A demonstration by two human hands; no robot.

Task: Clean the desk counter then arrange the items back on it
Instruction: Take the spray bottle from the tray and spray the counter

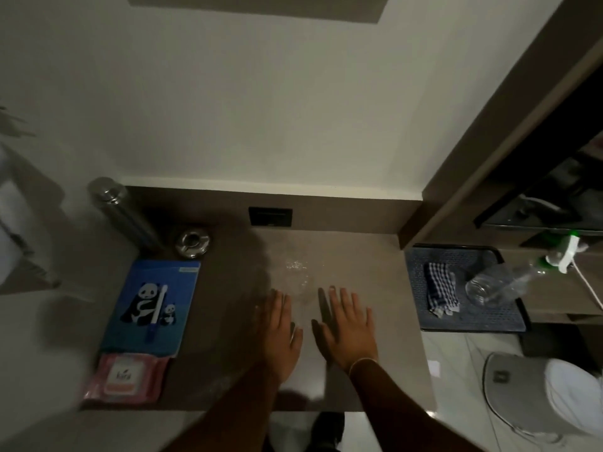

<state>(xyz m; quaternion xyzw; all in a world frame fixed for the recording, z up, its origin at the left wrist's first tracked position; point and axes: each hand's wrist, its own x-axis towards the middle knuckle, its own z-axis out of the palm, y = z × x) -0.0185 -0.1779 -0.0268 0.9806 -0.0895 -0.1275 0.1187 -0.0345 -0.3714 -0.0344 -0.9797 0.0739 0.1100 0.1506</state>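
1. Lying flat and palm down at the front middle of the desk counter (375, 256), the left hand (282, 334) has its fingers straight and close together and holds nothing.
2. Just beside it but apart, the right hand (350, 331) is spread the same way, fingers straight and slightly fanned, also holding nothing.
3. A small wet patch (297, 267) glistens on the counter just beyond the fingertips.
4. At the counter's left, a steel bottle (120, 210) stands in the back corner with a metal ashtray (192, 244) beside it.
5. Nearer the front lies a blue panda notebook (156, 305) with a pen (158, 313) on its cover, and a pink wet-wipes pack (125, 378) touches its front edge.
6. Right of the counter, a dark perforated tray (489, 316) carries a folded checked cloth (440, 290) and a clear glass (486, 288).
7. A clear spray bottle (554, 259) with a white-and-green head lies tilted at the tray's right edge.
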